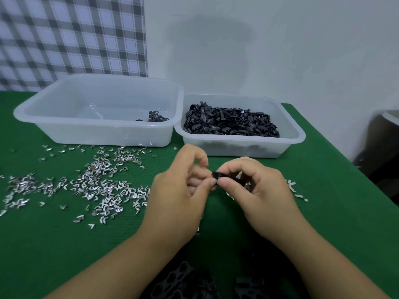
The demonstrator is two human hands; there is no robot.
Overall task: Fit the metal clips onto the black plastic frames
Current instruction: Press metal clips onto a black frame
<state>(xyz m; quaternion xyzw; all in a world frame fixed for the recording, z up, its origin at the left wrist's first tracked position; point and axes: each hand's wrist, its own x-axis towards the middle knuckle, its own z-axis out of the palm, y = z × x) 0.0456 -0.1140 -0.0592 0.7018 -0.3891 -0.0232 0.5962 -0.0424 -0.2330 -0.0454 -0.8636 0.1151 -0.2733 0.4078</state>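
Across the left of the frame, loose metal clips [97, 186] lie scattered on the green counter [43, 244], in front of a big clear tub [28, 113] that holds only a few black pieces [156, 116]. At centre your left hand [179, 197] and right hand [259, 190] meet above the counter, each grip clamped by thumb and fingertips on one small black frame [218, 175] between them. Behind your right hand, a smaller tub [299, 134] is heaped with spare frames [231, 124].
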